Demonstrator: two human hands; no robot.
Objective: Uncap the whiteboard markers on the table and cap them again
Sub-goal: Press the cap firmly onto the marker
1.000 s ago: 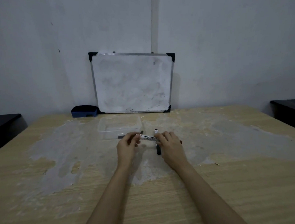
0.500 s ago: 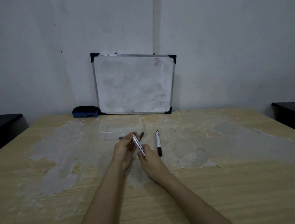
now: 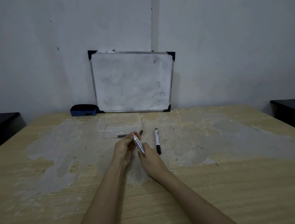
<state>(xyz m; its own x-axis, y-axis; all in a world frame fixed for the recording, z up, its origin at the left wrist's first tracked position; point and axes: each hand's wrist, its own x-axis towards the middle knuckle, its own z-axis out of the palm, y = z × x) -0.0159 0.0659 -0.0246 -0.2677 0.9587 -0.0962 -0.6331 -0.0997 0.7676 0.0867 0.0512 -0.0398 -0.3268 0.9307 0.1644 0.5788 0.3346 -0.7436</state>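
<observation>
A white-barrelled whiteboard marker (image 3: 139, 144) is held slanted between both hands above the middle of the table (image 3: 224, 183). My left hand (image 3: 125, 147) pinches its far end and my right hand (image 3: 149, 158) grips its near end; both ends are hidden by fingers. A second capped marker (image 3: 157, 140) with a black cap lies on the table just right of my hands. A dark marker tip (image 3: 141, 132) pokes out behind my left fingers, and another dark piece (image 3: 121, 136) lies by the clear tray.
A clear plastic tray (image 3: 119, 126) sits just beyond my hands. A small whiteboard (image 3: 131, 82) leans on the wall at the table's back, with a blue eraser (image 3: 83, 110) to its left. Dark furniture (image 3: 288, 111) stands at both sides.
The marker went from lying level between my hands to slanted, and both hands drew nearer to me. The second marker, earlier under my right hand, now lies uncovered.
</observation>
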